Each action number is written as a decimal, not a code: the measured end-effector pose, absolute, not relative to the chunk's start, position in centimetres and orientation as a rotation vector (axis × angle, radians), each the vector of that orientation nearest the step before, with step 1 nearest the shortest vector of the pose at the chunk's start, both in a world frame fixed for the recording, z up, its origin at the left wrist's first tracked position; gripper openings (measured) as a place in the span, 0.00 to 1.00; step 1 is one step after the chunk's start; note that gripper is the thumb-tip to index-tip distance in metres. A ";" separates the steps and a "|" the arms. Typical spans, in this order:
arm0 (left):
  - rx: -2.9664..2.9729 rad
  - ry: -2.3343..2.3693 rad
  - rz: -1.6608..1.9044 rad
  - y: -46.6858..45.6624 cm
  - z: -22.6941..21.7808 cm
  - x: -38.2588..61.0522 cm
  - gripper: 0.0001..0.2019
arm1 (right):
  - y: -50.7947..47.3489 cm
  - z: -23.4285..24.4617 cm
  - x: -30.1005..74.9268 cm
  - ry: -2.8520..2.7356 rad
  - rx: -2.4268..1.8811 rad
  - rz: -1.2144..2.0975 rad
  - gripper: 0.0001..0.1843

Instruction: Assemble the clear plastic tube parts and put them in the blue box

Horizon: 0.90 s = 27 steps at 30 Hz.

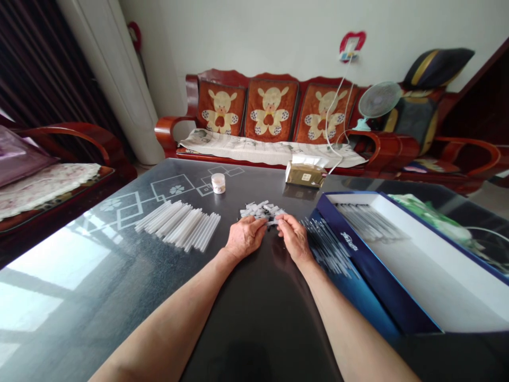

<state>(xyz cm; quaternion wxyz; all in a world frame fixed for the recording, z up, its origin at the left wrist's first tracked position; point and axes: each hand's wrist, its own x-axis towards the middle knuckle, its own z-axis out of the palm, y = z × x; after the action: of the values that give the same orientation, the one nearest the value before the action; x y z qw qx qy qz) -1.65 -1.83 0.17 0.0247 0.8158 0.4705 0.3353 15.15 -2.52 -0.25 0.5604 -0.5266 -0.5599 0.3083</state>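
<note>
Behind your glossy dark desk [254, 323] stands a red wooden sofa [166, 130]. Your forearms [178, 313] stretch forward, angled inward. Your left hand [245, 236] and right hand [295, 239] rest slightly apart, both curled, at the near edge of a heap of short white-and-black pieces [258, 209]; I cannot tell whether either pinches one. Translucent white tubes [177, 223] lie left, thin grey rods [332, 246] right.
</note>
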 end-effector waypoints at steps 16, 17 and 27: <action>2.472 1.271 1.090 -1.5 0.2 -1.6 0.13 | -2.4 -0.3 15.1 -1.222 -1.052 0.980 0.21; 2.475 1.268 1.083 -1.4 0.2 -1.6 0.14 | -2.4 -0.2 15.1 -1.202 -1.055 0.991 0.21; 2.529 1.303 1.095 -1.6 0.4 -1.7 0.15 | -2.4 0.3 14.2 -1.009 -1.071 1.077 0.19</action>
<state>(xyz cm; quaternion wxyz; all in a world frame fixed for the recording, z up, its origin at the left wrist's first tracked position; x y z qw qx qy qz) -1.70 -1.63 0.44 0.0468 0.8287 0.4269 0.3588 14.19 -2.45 0.33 0.6124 -0.4644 -0.4373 0.4669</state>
